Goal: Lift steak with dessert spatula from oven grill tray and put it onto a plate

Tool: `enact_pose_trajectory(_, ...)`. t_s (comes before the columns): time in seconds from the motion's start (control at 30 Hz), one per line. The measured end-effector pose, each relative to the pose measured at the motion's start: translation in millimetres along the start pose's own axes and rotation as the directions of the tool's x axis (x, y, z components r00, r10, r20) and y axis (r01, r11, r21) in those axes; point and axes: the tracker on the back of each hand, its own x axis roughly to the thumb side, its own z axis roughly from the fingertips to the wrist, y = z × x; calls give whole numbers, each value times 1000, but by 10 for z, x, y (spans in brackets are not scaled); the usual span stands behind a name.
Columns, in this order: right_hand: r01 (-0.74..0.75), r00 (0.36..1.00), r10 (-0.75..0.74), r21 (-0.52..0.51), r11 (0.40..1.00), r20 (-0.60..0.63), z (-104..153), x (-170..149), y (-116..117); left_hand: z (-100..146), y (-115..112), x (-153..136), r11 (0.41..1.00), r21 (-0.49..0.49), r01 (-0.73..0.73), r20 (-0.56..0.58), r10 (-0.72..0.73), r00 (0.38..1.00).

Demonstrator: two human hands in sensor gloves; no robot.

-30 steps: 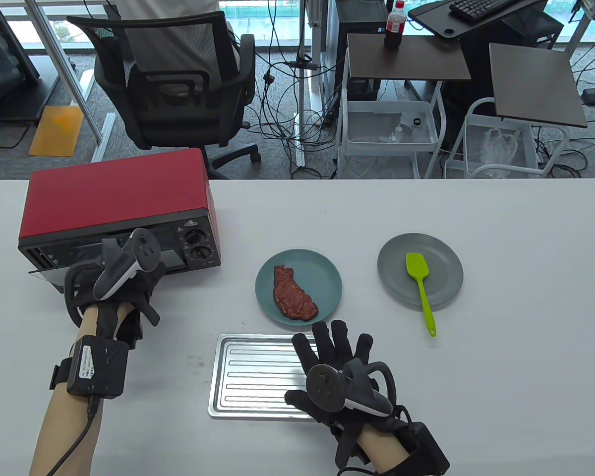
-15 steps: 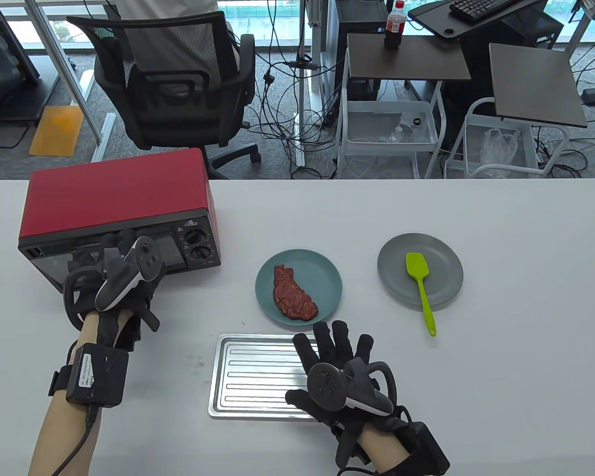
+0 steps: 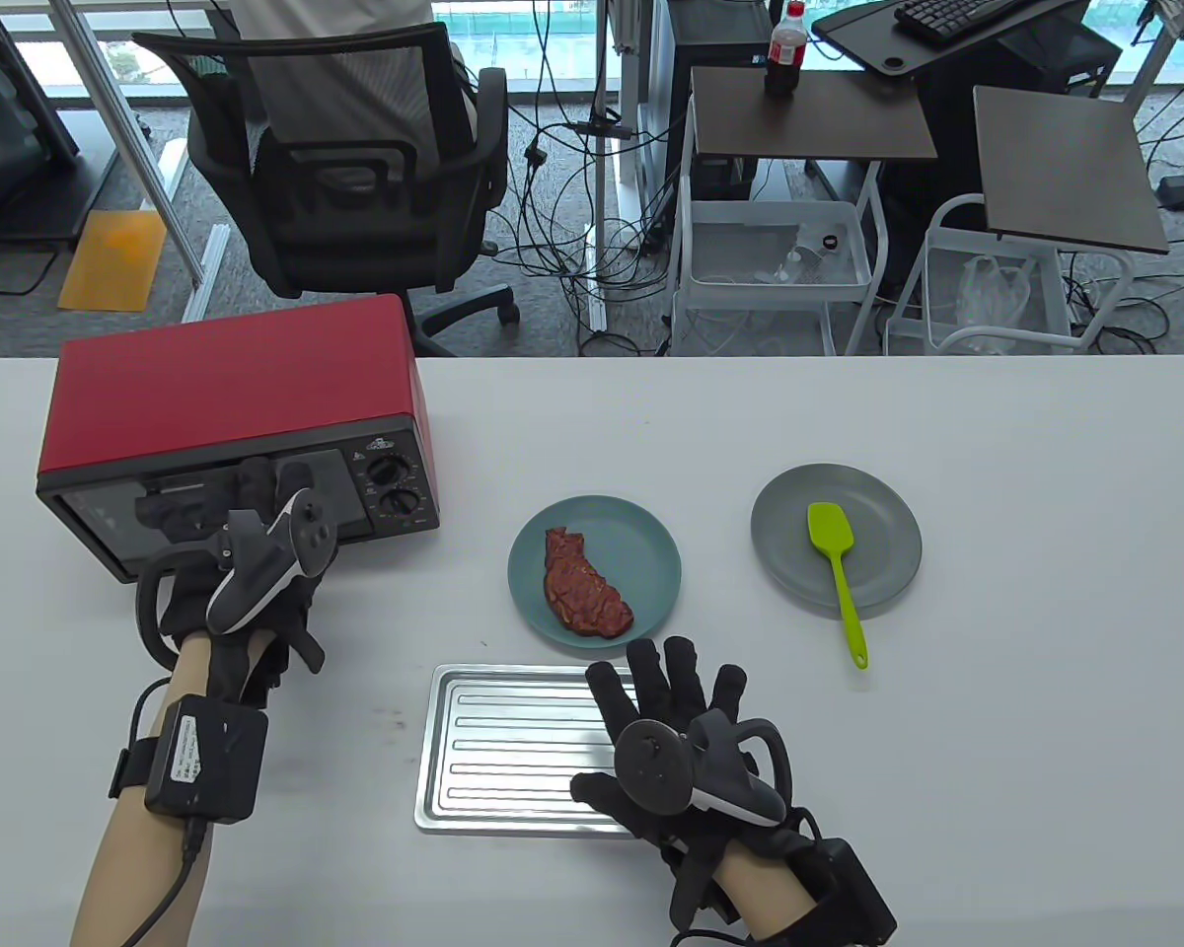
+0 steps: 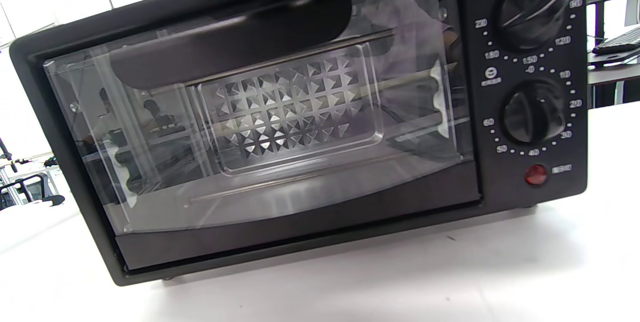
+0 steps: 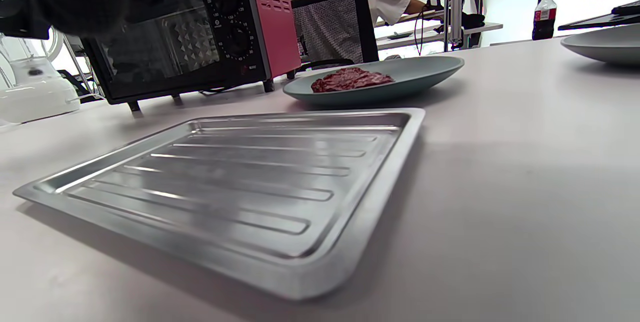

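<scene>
The brown steak [image 3: 582,597] lies on a teal plate [image 3: 641,538] in the middle of the table; the right wrist view shows the steak [image 5: 350,79] there too. A green dessert spatula [image 3: 834,562] lies on a grey plate [image 3: 888,523] to the right, its handle sticking over the rim. The metal grill tray [image 3: 503,750] sits bare near the front edge. My right hand [image 3: 666,681] rests flat with spread fingers on the tray's right edge. My left hand [image 3: 247,493] touches the top of the red oven's [image 3: 227,385] glass door [image 4: 280,127] by its handle [image 4: 230,47].
The oven stands at the table's left back, with its knobs [image 3: 390,488] on the right of the front. Beyond the table's far edge are an office chair [image 3: 345,158] with a person seated and a white cart [image 3: 779,266].
The oven door, hanging partly open a second ago, has swung up and now sits shut, with my left hand following it toward the oven. My right hand has stayed on the tray.
</scene>
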Motion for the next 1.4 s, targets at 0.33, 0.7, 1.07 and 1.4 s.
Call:
enact_pose_trajectory(0.33, -4, 1000, 4, -12, 1000, -6, 10, -3, -3, 187, 78, -30, 999, 15, -31, 14, 31, 999)
enact_pose_trajectory(0.7, -18, 998, 12, -99, 995, -61, 57, -38, -51, 590, 340, -94, 988, 60, -141, 64, 137, 988)
enact_pose_trajectory(1.07, -32, 994, 12, -171, 985, -112, 102, -87, -103, 1001, 369, -135, 977, 49, -209, 138, 201, 970)
enact_pose_trajectory(1.4, -75, 990, 50, -194, 978, -128, 141, -72, -126, 1318, 205, -116, 972, -28, -232, 223, 232, 947)
